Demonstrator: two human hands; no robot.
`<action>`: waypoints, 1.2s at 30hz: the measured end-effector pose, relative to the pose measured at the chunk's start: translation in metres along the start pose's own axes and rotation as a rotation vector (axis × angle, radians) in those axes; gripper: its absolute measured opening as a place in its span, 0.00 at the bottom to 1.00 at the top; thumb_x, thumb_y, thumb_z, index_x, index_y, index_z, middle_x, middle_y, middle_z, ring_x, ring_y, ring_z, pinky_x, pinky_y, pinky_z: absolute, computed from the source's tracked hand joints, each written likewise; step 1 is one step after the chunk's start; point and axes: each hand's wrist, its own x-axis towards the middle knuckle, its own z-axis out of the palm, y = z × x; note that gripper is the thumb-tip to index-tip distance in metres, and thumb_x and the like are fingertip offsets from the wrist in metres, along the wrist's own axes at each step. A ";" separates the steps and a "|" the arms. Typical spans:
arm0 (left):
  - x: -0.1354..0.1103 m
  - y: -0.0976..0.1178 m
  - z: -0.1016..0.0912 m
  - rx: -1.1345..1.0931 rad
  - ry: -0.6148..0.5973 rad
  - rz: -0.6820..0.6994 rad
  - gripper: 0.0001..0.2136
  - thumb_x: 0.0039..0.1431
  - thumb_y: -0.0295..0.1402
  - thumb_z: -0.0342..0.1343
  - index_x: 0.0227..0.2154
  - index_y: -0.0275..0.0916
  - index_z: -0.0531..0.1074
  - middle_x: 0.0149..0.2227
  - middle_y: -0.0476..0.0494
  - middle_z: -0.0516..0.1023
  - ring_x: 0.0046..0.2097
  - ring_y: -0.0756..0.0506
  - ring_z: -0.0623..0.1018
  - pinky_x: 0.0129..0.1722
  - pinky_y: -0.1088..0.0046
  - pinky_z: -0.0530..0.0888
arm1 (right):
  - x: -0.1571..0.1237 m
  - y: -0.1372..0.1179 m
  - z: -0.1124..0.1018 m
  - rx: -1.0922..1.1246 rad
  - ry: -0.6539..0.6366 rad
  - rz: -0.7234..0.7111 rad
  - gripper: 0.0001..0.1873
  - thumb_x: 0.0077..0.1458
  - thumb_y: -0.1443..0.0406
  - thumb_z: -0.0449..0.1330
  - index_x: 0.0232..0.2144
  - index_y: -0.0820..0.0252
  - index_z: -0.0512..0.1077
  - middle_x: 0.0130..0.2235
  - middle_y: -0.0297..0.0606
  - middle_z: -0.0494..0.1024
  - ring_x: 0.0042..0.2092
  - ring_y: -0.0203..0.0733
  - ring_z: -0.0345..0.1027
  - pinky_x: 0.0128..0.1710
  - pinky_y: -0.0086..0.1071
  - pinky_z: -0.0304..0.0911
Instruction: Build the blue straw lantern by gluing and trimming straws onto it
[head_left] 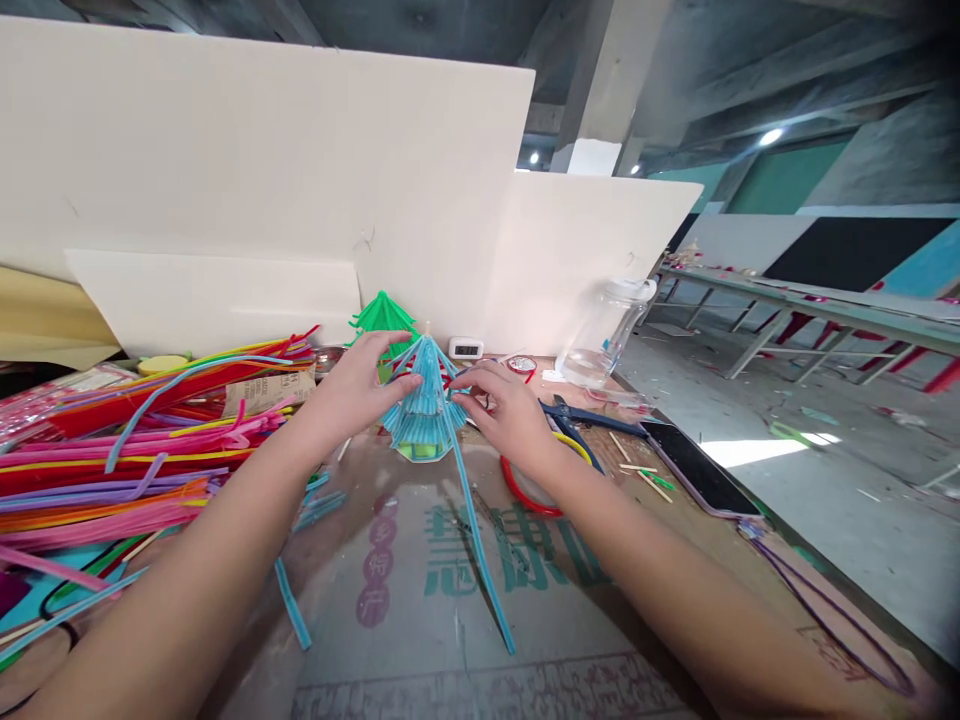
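Observation:
A small tiered pagoda of light blue pipe cleaners (421, 405) stands upright on the table, with a pale green base. At its upper left side, my left hand (367, 382) steadies it between thumb and fingers. On the other side, my right hand (501, 402) pinches a blue pipe cleaner (474, 525) close to the roof. The long end of that strip trails down across the table towards me. Behind my left fingers stands a green pipe-cleaner roof (382, 312), partly hidden.
Bundles of coloured pipe cleaners (135, 460) fill the left side. To the right lie scissors (574, 440), a red ring (525, 490), small sticks (637, 468) and a phone (701, 465). A clear jug (607, 335) and a small digital display (466, 348) stand behind, before white boards (262, 170).

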 end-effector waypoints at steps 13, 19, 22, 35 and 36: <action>-0.001 -0.003 0.015 -0.266 -0.104 0.008 0.26 0.59 0.43 0.51 0.60 0.42 0.64 0.58 0.41 0.70 0.54 0.39 0.74 0.54 0.57 0.71 | -0.008 0.000 0.007 0.024 0.095 -0.056 0.07 0.60 0.63 0.57 0.38 0.55 0.74 0.47 0.42 0.69 0.47 0.40 0.68 0.48 0.36 0.65; -0.002 0.001 0.015 -0.259 -0.102 0.014 0.25 0.59 0.43 0.52 0.59 0.43 0.65 0.57 0.43 0.71 0.53 0.39 0.74 0.54 0.59 0.71 | -0.010 -0.002 0.009 0.017 0.110 -0.040 0.06 0.59 0.63 0.57 0.37 0.55 0.74 0.47 0.40 0.68 0.43 0.39 0.68 0.45 0.36 0.65; -0.002 0.000 0.016 -0.246 -0.094 0.031 0.25 0.59 0.42 0.51 0.59 0.44 0.64 0.57 0.43 0.71 0.54 0.39 0.74 0.55 0.59 0.70 | -0.010 -0.002 0.010 0.005 0.117 -0.055 0.06 0.60 0.65 0.56 0.37 0.55 0.74 0.46 0.40 0.68 0.41 0.38 0.67 0.45 0.35 0.66; 0.000 0.000 0.018 -0.174 -0.066 0.097 0.23 0.59 0.39 0.51 0.58 0.44 0.66 0.56 0.45 0.72 0.52 0.42 0.75 0.54 0.64 0.71 | -0.010 -0.001 0.012 -0.017 0.159 -0.067 0.04 0.59 0.66 0.58 0.36 0.56 0.73 0.45 0.41 0.68 0.44 0.39 0.67 0.46 0.37 0.65; 0.000 0.001 0.019 -0.169 -0.063 0.099 0.23 0.59 0.39 0.51 0.58 0.44 0.66 0.56 0.45 0.72 0.52 0.42 0.75 0.53 0.64 0.71 | -0.010 -0.002 0.013 -0.023 0.162 -0.068 0.04 0.59 0.66 0.58 0.36 0.56 0.73 0.45 0.41 0.68 0.44 0.39 0.67 0.46 0.37 0.65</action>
